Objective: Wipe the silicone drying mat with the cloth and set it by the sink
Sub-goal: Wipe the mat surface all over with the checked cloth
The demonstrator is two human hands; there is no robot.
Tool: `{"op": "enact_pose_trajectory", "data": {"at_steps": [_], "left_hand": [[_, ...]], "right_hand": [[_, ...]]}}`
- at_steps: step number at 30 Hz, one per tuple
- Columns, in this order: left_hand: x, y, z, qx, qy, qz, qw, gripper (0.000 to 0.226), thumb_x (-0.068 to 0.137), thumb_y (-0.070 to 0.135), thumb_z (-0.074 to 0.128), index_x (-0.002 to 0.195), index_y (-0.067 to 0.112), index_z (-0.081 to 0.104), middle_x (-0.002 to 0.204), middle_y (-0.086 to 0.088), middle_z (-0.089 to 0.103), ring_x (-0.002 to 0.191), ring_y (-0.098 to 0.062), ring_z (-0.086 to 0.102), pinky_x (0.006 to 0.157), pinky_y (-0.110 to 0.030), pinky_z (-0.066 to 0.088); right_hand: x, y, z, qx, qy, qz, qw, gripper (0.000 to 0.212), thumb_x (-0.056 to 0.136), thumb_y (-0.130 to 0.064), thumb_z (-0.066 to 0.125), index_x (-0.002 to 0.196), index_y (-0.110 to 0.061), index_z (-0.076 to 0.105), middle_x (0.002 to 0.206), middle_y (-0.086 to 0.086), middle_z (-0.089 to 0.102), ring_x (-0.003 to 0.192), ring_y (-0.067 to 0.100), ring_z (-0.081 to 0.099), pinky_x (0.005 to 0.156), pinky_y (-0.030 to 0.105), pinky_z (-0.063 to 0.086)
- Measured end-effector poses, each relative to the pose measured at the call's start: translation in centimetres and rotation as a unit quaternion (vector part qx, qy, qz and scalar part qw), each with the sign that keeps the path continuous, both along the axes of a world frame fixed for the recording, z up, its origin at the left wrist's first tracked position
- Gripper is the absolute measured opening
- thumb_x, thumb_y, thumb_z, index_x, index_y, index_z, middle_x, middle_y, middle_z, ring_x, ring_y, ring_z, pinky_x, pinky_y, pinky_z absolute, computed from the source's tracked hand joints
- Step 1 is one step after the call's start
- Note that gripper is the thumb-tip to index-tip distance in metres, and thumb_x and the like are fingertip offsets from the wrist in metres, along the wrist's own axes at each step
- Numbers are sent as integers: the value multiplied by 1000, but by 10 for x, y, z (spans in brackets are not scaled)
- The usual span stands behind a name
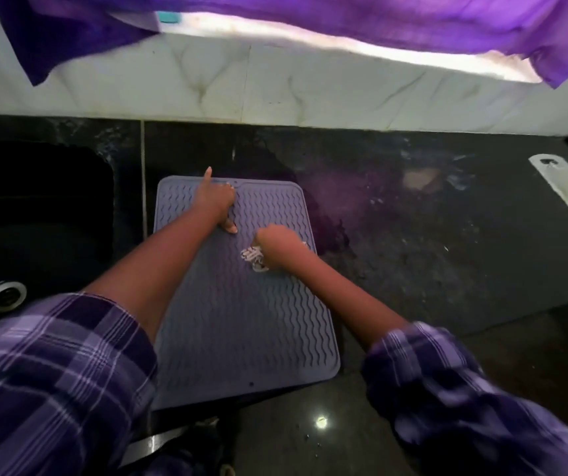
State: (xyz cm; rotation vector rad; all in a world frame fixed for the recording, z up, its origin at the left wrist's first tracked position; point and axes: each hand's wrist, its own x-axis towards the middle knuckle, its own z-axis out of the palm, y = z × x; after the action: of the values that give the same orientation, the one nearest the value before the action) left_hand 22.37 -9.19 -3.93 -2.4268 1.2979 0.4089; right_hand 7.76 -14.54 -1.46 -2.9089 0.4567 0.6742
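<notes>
Fingers of the left hand (219, 201) lie spread flat on the far end of a silicone drying mat (241, 321), the index finger stretched past the mat's rear edge and the thumb splayed back toward the middle; the hand grips nothing and simply presses down. The right hand (277, 240), blurred, is bunched in a closed fist around a small crumpled cloth (254, 258), white with dark markings, which pokes out beneath the knuckles and touches the mat near its right side.

The mat is a grey-lilac rectangle with rounded corners, a smooth raised border and rows of wavy ribs running across its whole face. A small hole shows at the middle of the near edge and a notch-like mark at the middle of the far edge. It lies flat on a dark speckled stone counter (430, 242), its long side running away from the person, its near end overhanging the counter's front edge slightly. Its left edge sits just beside a pale seam in the stone, with a black sink (35, 214) immediately beyond; a round metal drain (6, 295) glints in the basin.

Both forearms are bare below rolled purple plaid sleeves (52, 379). A pale flat object (566, 190) rests on the counter far to the right, well apart from the mat. White marbled tiles (275, 87) back the counter, and purple fabric (378, 18) hangs across the top.
</notes>
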Motion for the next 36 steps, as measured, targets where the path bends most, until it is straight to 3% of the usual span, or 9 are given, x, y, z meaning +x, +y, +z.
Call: {"op": "enact_pose_trajectory", "data": {"at_steps": [3, 7, 13, 18, 21, 24, 28, 32, 36], "left_hand": [[-21, 12, 3, -19, -43, -22, 999, 74, 87, 48, 59, 144, 8, 36, 148, -11, 42, 141, -23, 35, 121, -48, 4], [-60, 37, 18, -16, 30, 4, 999, 51, 86, 34, 66, 132, 15, 54, 138, -6, 54, 137, -22, 40, 120, -48, 0], [-110, 64, 12, -32, 80, 43, 995, 89, 69, 46, 79, 142, 12, 42, 145, -11, 43, 142, -25, 32, 121, -45, -2], [-103, 72, -5, -88, 128, 82, 984, 72, 74, 39, 77, 134, 7, 51, 142, -12, 45, 140, -25, 34, 119, -46, -4], [-105, 76, -5, -70, 85, 46, 993, 85, 68, 56, 75, 134, 10, 49, 142, -11, 46, 137, -24, 39, 119, -50, -4], [-114, 79, -1, -67, 59, 40, 995, 87, 70, 59, 72, 136, 7, 48, 141, -11, 48, 136, -24, 40, 120, -48, -5], [-136, 87, -4, -89, 42, 48, 994, 44, 84, 37, 66, 121, 13, 61, 128, -5, 61, 130, -19, 49, 120, -45, -7], [-149, 93, -3, -73, 70, 61, 993, 49, 80, 35, 72, 122, 14, 60, 126, -4, 62, 130, -19, 50, 121, -45, -8], [-145, 94, -7, -74, 66, 70, 993, 44, 77, 40, 73, 110, 13, 67, 114, -2, 67, 117, -19, 59, 120, -46, -7]], "right_hand": [[7, 4, 9, -2, -11, -3, 1000, 30, 86, -12, 60, 115, -4, 63, 119, 20, 63, 111, 34, 60, 91, 37, 48], [-7, 6, 10, -4, -26, -13, 1000, 29, 84, -20, 64, 110, -8, 67, 115, 18, 67, 108, 33, 62, 88, 34, 49], [-22, 15, 5, -26, -72, -26, 997, 26, 85, -18, 61, 109, -12, 67, 113, 16, 67, 107, 33, 62, 88, 35, 50], [-72, 39, 0, -3, -10, 29, 1000, 30, 81, -23, 66, 108, -8, 65, 111, 17, 67, 104, 34, 62, 86, 35, 50], [-111, 49, 5, 4, 78, 83, 993, 25, 80, -18, 65, 100, -4, 67, 96, 17, 66, 89, 31, 62, 72, 31, 47], [-102, 38, 26, 15, 92, 53, 994, 13, 79, -6, 59, 68, -3, 55, 66, 9, 46, 59, 22, 43, 55, 26, 33], [-76, 33, 32, 23, -96, -16, 995, 15, 82, -16, 62, 91, -4, 66, 85, 14, 64, 79, 25, 58, 68, 29, 40], [-74, 53, 7, 3, -59, -21, 998, 31, 84, -25, 65, 108, -5, 65, 109, 17, 67, 104, 33, 62, 87, 35, 48], [-101, 57, -3, -6, -16, 28, 999, 26, 83, -19, 63, 104, -4, 65, 106, 17, 67, 98, 31, 63, 79, 33, 49]]}}
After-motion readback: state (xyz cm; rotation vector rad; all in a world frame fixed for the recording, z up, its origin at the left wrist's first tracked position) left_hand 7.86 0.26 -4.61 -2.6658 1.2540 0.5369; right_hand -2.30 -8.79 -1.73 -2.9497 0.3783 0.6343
